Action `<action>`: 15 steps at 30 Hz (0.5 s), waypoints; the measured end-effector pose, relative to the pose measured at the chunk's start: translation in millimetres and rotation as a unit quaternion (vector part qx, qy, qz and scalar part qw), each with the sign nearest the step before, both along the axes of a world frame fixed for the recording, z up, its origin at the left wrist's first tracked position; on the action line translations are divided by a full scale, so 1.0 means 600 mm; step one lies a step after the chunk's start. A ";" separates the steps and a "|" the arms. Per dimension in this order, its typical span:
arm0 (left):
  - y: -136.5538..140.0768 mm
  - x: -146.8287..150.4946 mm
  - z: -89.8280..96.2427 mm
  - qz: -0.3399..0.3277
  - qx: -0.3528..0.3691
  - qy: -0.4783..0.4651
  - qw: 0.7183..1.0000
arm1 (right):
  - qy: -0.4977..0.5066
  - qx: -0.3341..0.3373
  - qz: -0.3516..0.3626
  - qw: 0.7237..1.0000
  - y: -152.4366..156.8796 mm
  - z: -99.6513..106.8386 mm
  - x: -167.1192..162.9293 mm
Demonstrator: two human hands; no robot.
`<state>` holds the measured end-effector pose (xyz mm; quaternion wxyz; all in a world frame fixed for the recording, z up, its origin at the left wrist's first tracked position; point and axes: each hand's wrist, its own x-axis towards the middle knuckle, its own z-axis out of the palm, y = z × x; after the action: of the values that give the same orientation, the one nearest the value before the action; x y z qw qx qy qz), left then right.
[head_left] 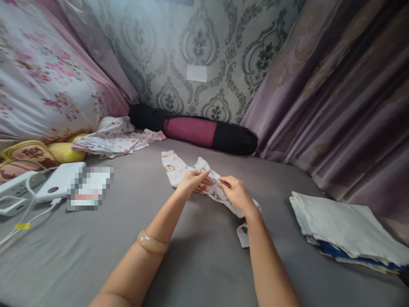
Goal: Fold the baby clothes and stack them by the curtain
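Note:
A small white garment (pixel 171 167) with a brown and green print lies crumpled on the grey bed sheet (pixel 198 238), in front of me. One narrow, sleeve-like end points up and left; another piece shows under my right wrist. My left hand (pixel 194 181) is closed on the middle of the garment, thumb stretched along the cloth and fingers curled below. Just to the right, my right hand (pixel 235 192) pinches the fabric between thumb and fingertips. The hands and forearms cover part of the garment, so its full shape is hidden.
At right lies a stack of folded cloths (pixel 348 230). Printed clothes (pixel 118 140) and a yellow cushion (pixel 32 157) are at left, near a white power bank (pixel 62 181), cables and a power strip (pixel 22 183). A black and maroon bolster (pixel 191 130) lies along the wall.

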<state>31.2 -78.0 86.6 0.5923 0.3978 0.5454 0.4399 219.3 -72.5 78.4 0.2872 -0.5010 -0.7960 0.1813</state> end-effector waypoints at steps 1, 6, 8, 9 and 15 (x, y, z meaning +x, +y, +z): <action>0.001 -0.008 0.003 0.005 0.005 0.010 1.000 | 0.004 0.005 -0.018 1.000 0.004 -0.003 0.004; 0.011 -0.060 0.003 0.065 0.112 0.052 0.990 | 0.027 0.020 -0.093 0.995 0.016 -0.012 0.026; 0.012 -0.077 -0.002 0.055 0.159 0.088 0.982 | 0.031 0.014 -0.110 0.993 0.018 -0.014 0.031; 0.012 -0.084 -0.006 0.042 0.182 0.113 0.976 | 0.032 0.011 -0.118 0.992 0.019 -0.014 0.033; 0.018 -0.099 -0.032 -0.053 0.248 0.221 0.942 | 0.035 0.002 -0.145 0.989 0.024 -0.020 0.040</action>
<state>-28.0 -67.2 67.5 0.3622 0.6475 0.5144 0.4300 243.4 -58.2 66.3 0.3396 -0.6034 -0.7050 0.1538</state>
